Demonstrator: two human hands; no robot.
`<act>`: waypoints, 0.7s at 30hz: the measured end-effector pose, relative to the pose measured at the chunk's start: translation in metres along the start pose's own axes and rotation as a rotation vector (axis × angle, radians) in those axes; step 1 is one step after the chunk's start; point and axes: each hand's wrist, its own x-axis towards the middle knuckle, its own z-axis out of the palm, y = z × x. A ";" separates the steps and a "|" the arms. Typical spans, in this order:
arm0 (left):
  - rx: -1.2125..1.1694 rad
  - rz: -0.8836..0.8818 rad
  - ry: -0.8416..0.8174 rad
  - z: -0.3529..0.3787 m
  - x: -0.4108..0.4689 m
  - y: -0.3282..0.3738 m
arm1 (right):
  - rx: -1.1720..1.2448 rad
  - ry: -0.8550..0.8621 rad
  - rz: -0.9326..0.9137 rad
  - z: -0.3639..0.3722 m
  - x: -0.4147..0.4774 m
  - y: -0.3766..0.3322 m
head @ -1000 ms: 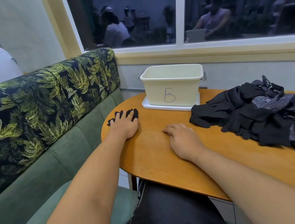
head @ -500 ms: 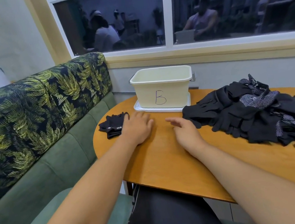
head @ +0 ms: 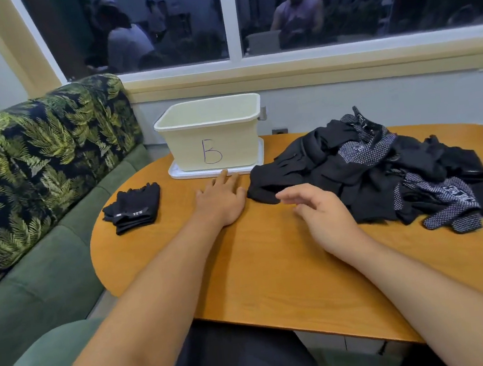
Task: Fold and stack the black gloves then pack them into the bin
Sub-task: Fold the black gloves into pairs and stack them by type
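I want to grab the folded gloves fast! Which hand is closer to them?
Left. The left hand lies flat just right of the folded gloves, apart from them; the right hand hovers farther right, by the unfolded glove pile.

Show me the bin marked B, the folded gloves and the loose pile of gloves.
bin (head: 229, 142): head view, front wall, right of the letter B.
folded gloves (head: 136, 205): head view, top glove of the stack.
loose pile of gloves (head: 363, 181): head view, black fabric near the heap's middle.
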 end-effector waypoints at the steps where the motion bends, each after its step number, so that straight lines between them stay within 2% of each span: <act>1: -0.018 -0.008 0.019 0.001 -0.001 -0.001 | -0.016 -0.007 -0.025 -0.006 -0.004 0.004; 3: -0.067 0.017 0.111 0.001 -0.004 -0.002 | -0.053 -0.008 -0.075 -0.020 -0.010 0.012; 5: -0.174 0.134 0.214 0.001 -0.012 0.000 | -0.086 0.003 -0.100 -0.034 -0.016 0.020; 8: -0.339 0.333 0.206 0.001 -0.027 0.014 | -0.059 0.063 -0.083 -0.048 -0.023 0.028; 10: -0.313 0.376 0.225 0.003 -0.031 0.027 | -0.039 0.110 -0.060 -0.051 -0.025 0.028; 15: -0.353 0.335 0.400 0.010 -0.028 0.067 | -0.081 0.122 -0.052 -0.046 -0.028 0.022; 17: -0.452 0.290 0.461 0.010 -0.031 0.080 | -0.075 0.123 -0.037 -0.048 -0.028 0.021; 21: -0.729 0.177 0.477 -0.003 -0.051 0.093 | 0.001 0.175 0.035 -0.051 -0.025 0.024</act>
